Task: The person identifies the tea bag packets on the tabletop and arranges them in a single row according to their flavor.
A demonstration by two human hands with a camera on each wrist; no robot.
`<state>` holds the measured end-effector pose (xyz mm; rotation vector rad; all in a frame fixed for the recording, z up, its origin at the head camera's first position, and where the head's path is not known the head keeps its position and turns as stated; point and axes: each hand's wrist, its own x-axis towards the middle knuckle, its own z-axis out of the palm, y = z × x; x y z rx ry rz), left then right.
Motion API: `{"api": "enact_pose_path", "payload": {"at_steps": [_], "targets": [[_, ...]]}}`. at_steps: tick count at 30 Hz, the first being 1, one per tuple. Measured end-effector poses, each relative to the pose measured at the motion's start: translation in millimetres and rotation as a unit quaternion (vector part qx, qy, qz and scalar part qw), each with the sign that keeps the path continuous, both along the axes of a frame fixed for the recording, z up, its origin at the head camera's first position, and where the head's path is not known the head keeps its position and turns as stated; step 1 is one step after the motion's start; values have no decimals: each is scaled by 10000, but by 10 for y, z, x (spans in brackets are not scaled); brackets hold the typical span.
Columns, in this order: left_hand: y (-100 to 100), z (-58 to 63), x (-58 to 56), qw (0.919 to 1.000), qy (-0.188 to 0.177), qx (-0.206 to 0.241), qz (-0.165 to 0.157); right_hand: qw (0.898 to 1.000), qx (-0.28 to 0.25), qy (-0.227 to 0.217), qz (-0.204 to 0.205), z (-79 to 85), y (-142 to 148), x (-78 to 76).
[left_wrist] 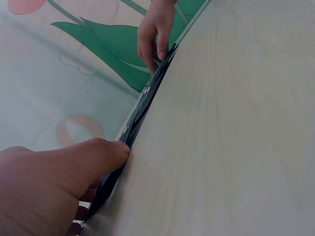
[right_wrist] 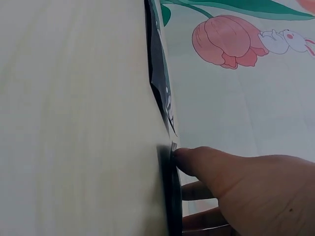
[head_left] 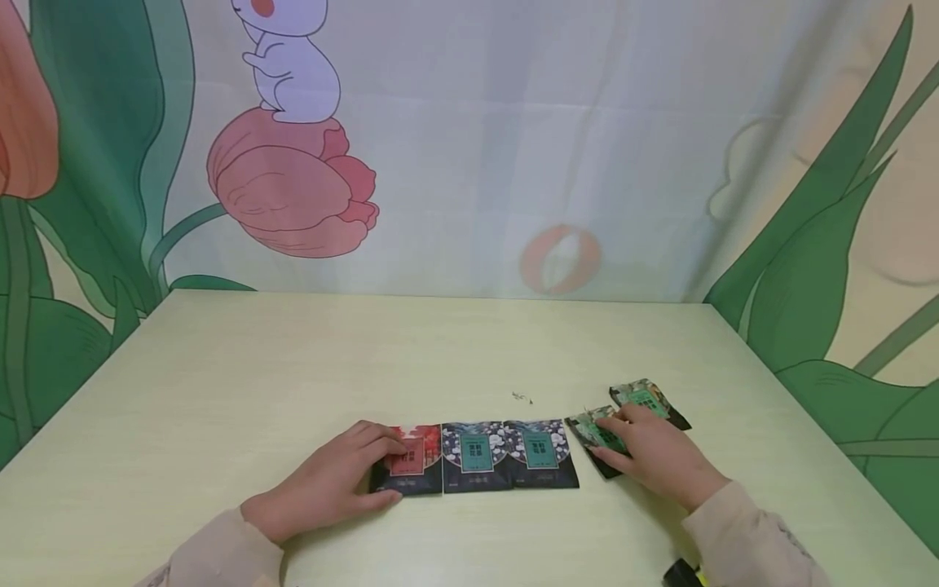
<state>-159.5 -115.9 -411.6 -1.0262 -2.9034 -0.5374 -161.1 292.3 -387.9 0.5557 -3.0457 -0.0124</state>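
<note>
My left hand (head_left: 341, 469) lies at the left end of a row, fingertips on a red-and-black tea packet (head_left: 418, 481) and thumb along its near edge. Beside it lie two blue-and-black tea packets with white blossoms, the middle one (head_left: 477, 456) and the right one (head_left: 541, 452), edges meeting. My right hand (head_left: 660, 452) holds a green-and-black tea packet (head_left: 585, 428) between thumb and fingers, tilted, just right of the row. The right wrist view shows a dark shadow along the edge of this held packet (right_wrist: 173, 206). Another green tea packet (head_left: 653, 399) lies beyond the right hand.
All the packets are on a pale wooden table (head_left: 330, 359). Small dark crumbs (head_left: 522, 398) lie behind the row. A black-and-yellow object (head_left: 682, 573) shows at the near edge by the right sleeve. A printed curtain (head_left: 455, 163) hangs behind the table.
</note>
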Motion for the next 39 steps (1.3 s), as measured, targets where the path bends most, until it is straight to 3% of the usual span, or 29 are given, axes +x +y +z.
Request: {"api": "enact_pose_path", "payload": {"at_steps": [29, 39], "targets": [[4, -7, -3, 9999, 84, -56, 13, 9969, 461, 619, 118, -12, -127, 70], [-5, -23, -9, 9999, 147, 3, -17, 9966, 519, 622, 115, -10, -183, 91]]}}
